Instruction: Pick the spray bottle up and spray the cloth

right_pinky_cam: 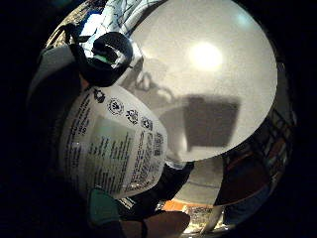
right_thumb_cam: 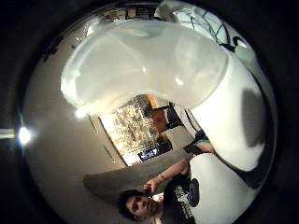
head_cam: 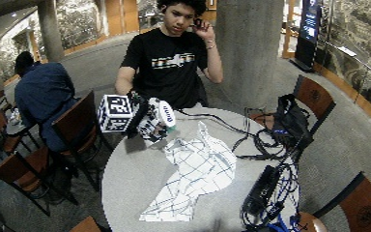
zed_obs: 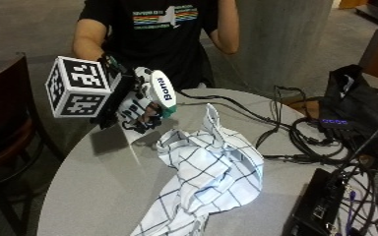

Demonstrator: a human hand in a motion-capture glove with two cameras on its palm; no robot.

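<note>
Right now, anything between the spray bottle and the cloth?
Nothing visible. The gloved right hand holds the spray bottle tipped above the table, and the checked cloth lies bunched just beside it, with only bare tabletop between them. The cables lie beyond the cloth.

1 spray bottle (zed_obs: 161, 93), 1 checked cloth (zed_obs: 208, 172), 1 round table (zed_obs: 104, 187), 1 black bag (zed_obs: 353, 110)

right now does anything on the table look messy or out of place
The checked cloth lies crumpled in a heap on the round table, one end trailing over the near edge. The right hand holds the spray bottle tilted above the table beside it. Cables sprawl loosely. Nothing looks spilled.
</note>
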